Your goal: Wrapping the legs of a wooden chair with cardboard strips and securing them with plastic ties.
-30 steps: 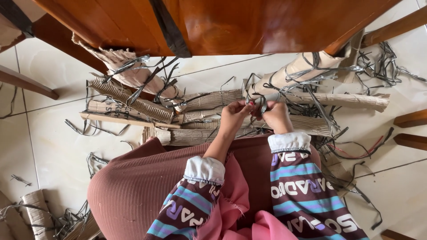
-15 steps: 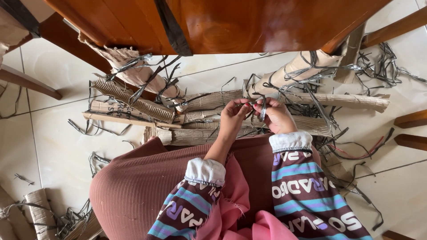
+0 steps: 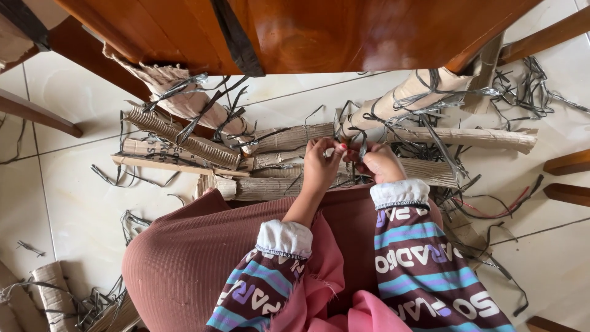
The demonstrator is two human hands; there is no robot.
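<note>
My left hand (image 3: 321, 165) and my right hand (image 3: 379, 162) meet just above my knees, fingertips together. Between them they pinch a thin grey strip (image 3: 362, 149) that runs up into the tangle of strips on the floor. Both hands hover over a pile of rolled corrugated cardboard (image 3: 289, 138) lying on the pale tiles. My arms wear striped patterned sleeves with white cuffs, and my lap is covered by a reddish-brown ribbed skirt (image 3: 203, 252).
A brown wooden table (image 3: 344, 31) overhangs the top of the view, with wooden legs at the left and right edges. More cardboard rolls (image 3: 467, 138) and loose grey strips (image 3: 522, 86) litter the floor. Another cardboard bundle (image 3: 55, 298) lies at the bottom left.
My hands have stayed close together over the cardboard, shifting slightly as the fingers rework the strip. The view has tilted a little.
</note>
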